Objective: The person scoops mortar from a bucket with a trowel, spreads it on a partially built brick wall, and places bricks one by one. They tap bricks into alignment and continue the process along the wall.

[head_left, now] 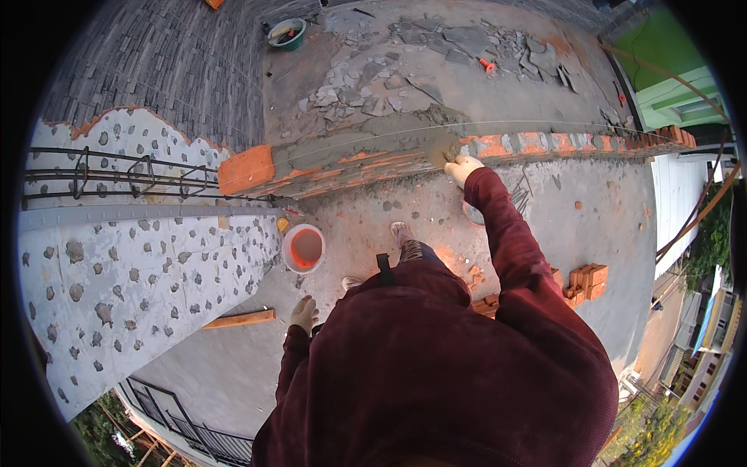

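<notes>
My right hand (464, 168), in a pale glove, is closed around what looks like a mortar-covered trowel (442, 152), its handle hidden in my grip. The blurred blade touches the low brick wall (342, 168), at the end of a thick bed of grey mortar (366, 135). A single orange brick (247, 169) sits at the wall's left end. A thin string runs along the top. My gloved left hand (304, 313) hangs low beside my body, fingers loosely extended and holding nothing visible.
A white bucket (304, 249) with reddish water stands left of my feet, near a yellow tape measure (282, 224). Steel rebar (132, 177) juts toward the wall at left. Stacked bricks (587, 282) lie to the right. Broken tile pieces (467, 39) and a green tub (287, 35) are beyond the wall.
</notes>
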The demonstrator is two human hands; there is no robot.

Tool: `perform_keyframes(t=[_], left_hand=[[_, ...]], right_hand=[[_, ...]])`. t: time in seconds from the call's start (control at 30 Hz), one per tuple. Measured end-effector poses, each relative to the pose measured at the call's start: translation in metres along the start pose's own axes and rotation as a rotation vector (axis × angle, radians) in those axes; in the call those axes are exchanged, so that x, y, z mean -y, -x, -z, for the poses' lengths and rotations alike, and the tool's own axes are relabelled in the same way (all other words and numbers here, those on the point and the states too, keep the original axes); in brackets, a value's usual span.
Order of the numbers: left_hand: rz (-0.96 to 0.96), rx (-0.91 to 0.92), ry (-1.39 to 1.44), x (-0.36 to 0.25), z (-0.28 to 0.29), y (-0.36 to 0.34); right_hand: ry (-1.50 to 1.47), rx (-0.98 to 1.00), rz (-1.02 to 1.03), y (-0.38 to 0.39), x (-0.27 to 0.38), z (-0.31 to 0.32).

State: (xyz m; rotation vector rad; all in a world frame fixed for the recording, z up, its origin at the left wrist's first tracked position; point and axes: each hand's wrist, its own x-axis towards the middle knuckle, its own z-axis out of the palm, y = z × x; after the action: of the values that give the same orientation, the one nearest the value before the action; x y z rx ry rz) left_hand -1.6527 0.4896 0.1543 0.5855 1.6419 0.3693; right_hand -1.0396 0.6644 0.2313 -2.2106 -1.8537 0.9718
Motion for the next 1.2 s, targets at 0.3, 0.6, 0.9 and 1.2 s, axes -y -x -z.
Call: perform_keyframes(t=[0.3,0.6,0.9,1.2], left_hand=[[0.001,0.073,-0.197,-0.001,-0.006,0.005],[-0.027,0.024,-0.117,-0.002,0.013,-0.003],[0.013,0.073,0.056,0.084,0.077,-0.045],[0.014,0.034,0.066,0.071,0.102,-0.034]], right_hand=[[-1.415,-0.115,-0.545,0.027,0.014,0.011],[-1.635,0.088,-0.487,0.012,0.084,-0.036],[-0.377,-0.041,-0.242,-0.006,0.121,-0.055],[-0.149,-0.114,-0.214,-0.007,-0.005,0.005]])
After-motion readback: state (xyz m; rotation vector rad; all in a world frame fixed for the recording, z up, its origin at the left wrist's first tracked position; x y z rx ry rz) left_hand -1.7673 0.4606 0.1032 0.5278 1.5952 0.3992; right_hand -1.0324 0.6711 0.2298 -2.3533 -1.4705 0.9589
